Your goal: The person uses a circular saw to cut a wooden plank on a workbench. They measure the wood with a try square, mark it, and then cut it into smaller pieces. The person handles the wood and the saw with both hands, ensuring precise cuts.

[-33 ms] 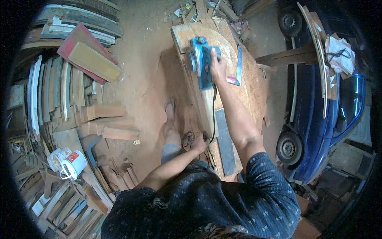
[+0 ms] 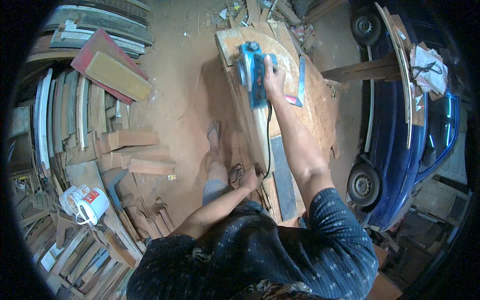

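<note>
My right hand (image 2: 273,75) is closed round the handle of a blue electric planer (image 2: 250,60), which rests on a long pale timber board (image 2: 260,130) lying along the work table (image 2: 322,125). A black cord runs back from the planer along the board. My left hand (image 2: 252,177) is closed at the board's near end, beside the cord; what it grips is hard to make out. A carpenter's square (image 2: 301,80) with a red-marked handle lies on the sawdust-covered top, right of the planer. A dark strip (image 2: 284,195) lies along the table's near part.
Stacked planks (image 2: 70,115), loose blocks (image 2: 150,165) and white buckets (image 2: 95,205) are on the left. A blue vehicle (image 2: 400,185) stands on the right, behind a timber beam and boards (image 2: 360,75) carrying papers. Scrap wood lies at the table's far end.
The planer and my right hand have shifted slightly forward along the board, away from my body. My left hand stays at the near end.
</note>
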A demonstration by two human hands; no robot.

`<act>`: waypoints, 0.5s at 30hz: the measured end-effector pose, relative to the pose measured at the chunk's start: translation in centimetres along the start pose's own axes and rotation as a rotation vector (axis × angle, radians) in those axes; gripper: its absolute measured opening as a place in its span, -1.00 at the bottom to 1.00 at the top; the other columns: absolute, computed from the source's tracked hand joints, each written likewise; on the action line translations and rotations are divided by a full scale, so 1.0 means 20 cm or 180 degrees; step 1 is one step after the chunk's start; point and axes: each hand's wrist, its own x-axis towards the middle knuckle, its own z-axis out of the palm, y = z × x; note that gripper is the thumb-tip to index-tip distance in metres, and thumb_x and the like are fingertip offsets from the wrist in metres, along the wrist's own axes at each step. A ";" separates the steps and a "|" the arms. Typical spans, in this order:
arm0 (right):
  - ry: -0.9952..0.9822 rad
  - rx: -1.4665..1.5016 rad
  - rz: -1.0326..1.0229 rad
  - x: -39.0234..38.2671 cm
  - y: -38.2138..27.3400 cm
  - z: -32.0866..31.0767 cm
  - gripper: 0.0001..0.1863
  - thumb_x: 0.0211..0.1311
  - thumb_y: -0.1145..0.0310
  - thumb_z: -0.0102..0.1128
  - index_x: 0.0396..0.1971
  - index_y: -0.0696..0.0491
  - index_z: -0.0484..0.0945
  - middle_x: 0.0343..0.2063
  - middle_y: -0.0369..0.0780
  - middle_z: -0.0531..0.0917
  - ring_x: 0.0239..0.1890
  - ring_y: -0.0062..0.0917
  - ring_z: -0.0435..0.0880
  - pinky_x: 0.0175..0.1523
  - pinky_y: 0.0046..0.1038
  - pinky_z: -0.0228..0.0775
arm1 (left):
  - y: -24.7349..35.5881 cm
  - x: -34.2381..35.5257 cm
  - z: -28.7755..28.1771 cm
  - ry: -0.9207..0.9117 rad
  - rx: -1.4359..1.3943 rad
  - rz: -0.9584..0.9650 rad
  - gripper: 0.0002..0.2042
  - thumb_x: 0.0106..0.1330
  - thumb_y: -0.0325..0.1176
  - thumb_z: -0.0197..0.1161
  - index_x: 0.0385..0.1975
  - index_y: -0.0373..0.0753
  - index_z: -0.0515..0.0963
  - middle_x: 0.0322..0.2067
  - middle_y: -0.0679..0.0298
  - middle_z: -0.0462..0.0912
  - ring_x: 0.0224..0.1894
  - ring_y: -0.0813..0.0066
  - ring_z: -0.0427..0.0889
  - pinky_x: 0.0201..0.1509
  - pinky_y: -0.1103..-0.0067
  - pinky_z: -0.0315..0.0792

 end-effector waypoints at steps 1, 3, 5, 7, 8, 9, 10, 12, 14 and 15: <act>0.0047 -0.0018 -0.0011 0.08 -0.02 0.03 -0.38 0.34 -0.18 0.12 -0.50 0.18 0.57 -0.63 -0.24 0.56 -0.71 -0.58 0.51 -0.60 -0.51 0.33 | 0.09 -0.01 -0.07 0.0019 0.0061 0.0067 -0.50 0.22 -0.16 0.32 0.07 -0.33 0.41 -0.14 -0.03 0.66 -0.03 0.02 0.64 0.07 0.29 0.47; 0.0046 0.0022 0.0041 0.14 -0.03 0.08 -0.37 0.33 -0.19 0.13 -0.48 0.19 0.58 -0.62 -0.23 0.58 -0.71 -0.57 0.52 -0.59 -0.50 0.35 | 0.12 -0.01 -0.13 -0.0006 0.0210 -0.0041 -0.47 0.21 -0.17 0.35 0.07 -0.38 0.39 -0.15 -0.07 0.66 -0.03 -0.02 0.64 0.08 0.27 0.47; -0.0052 0.0116 0.0089 0.15 -0.05 0.08 -0.36 0.32 -0.20 0.13 -0.47 0.20 0.59 -0.62 -0.22 0.59 -0.72 -0.57 0.53 -0.59 -0.48 0.38 | 0.10 0.02 -0.08 -0.0062 0.0354 -0.0321 -0.45 0.19 -0.18 0.37 0.08 -0.39 0.38 -0.15 -0.06 0.66 -0.01 -0.02 0.63 0.10 0.28 0.46; -0.0064 -0.0008 0.0217 0.14 -0.08 0.07 -0.35 0.29 -0.22 0.14 -0.44 0.20 0.61 -0.60 -0.22 0.60 -0.70 -0.54 0.55 -0.57 -0.45 0.42 | 0.06 0.03 -0.03 0.0629 -0.0066 -0.0047 -0.56 0.18 -0.17 0.35 0.00 -0.26 0.49 -0.20 0.09 0.69 -0.11 0.13 0.65 0.04 0.34 0.47; -0.0092 -0.0032 0.0252 0.13 -0.08 0.06 -0.35 0.28 -0.23 0.15 -0.43 0.20 0.61 -0.60 -0.21 0.60 -0.69 -0.54 0.56 -0.57 -0.45 0.42 | 0.05 0.03 -0.03 0.0640 0.0259 0.0118 -0.56 0.18 -0.17 0.36 -0.01 -0.27 0.50 -0.20 0.08 0.69 -0.11 0.12 0.66 0.04 0.33 0.47; -0.0118 -0.0053 0.0288 0.11 -0.08 0.05 -0.34 0.27 -0.24 0.16 -0.41 0.20 0.61 -0.60 -0.21 0.60 -0.68 -0.53 0.57 -0.56 -0.45 0.43 | 0.05 0.03 -0.03 0.0646 0.0587 0.0285 -0.57 0.18 -0.16 0.36 -0.02 -0.28 0.52 -0.20 0.08 0.70 -0.10 0.11 0.66 0.04 0.31 0.48; -0.0114 -0.0048 0.0337 0.10 -0.08 0.04 -0.34 0.26 -0.25 0.16 -0.39 0.20 0.61 -0.59 -0.20 0.61 -0.66 -0.53 0.58 -0.56 -0.45 0.43 | 0.05 0.03 -0.03 0.0538 0.0391 0.0220 -0.57 0.18 -0.17 0.36 -0.03 -0.28 0.52 -0.19 0.07 0.70 -0.09 0.10 0.66 0.05 0.30 0.47; -0.0102 -0.0035 0.0435 0.07 -0.07 0.00 -0.33 0.23 -0.26 0.18 -0.35 0.20 0.61 -0.56 -0.19 0.61 -0.64 -0.52 0.60 -0.54 -0.45 0.44 | 0.05 0.02 -0.03 0.0318 0.0007 0.0084 -0.57 0.18 -0.17 0.36 -0.05 -0.30 0.53 -0.17 0.04 0.70 -0.05 0.08 0.66 0.08 0.28 0.46; -0.0121 -0.0087 0.0522 0.03 -0.07 -0.02 -0.33 0.23 -0.26 0.18 -0.32 0.20 0.60 -0.54 -0.19 0.62 -0.63 -0.52 0.61 -0.53 -0.46 0.46 | 0.03 0.04 -0.02 0.0044 -0.0063 -0.0203 -0.58 0.18 -0.20 0.35 -0.05 -0.33 0.52 -0.13 0.00 0.68 -0.01 0.05 0.63 0.11 0.29 0.44; -0.0130 -0.0112 0.0567 0.01 -0.07 -0.04 -0.33 0.23 -0.26 0.18 -0.31 0.20 0.60 -0.53 -0.19 0.62 -0.62 -0.52 0.61 -0.52 -0.46 0.46 | 0.02 0.05 -0.02 -0.0094 -0.0096 -0.0348 -0.58 0.19 -0.21 0.35 -0.04 -0.34 0.51 -0.12 -0.03 0.67 0.01 0.03 0.62 0.13 0.29 0.43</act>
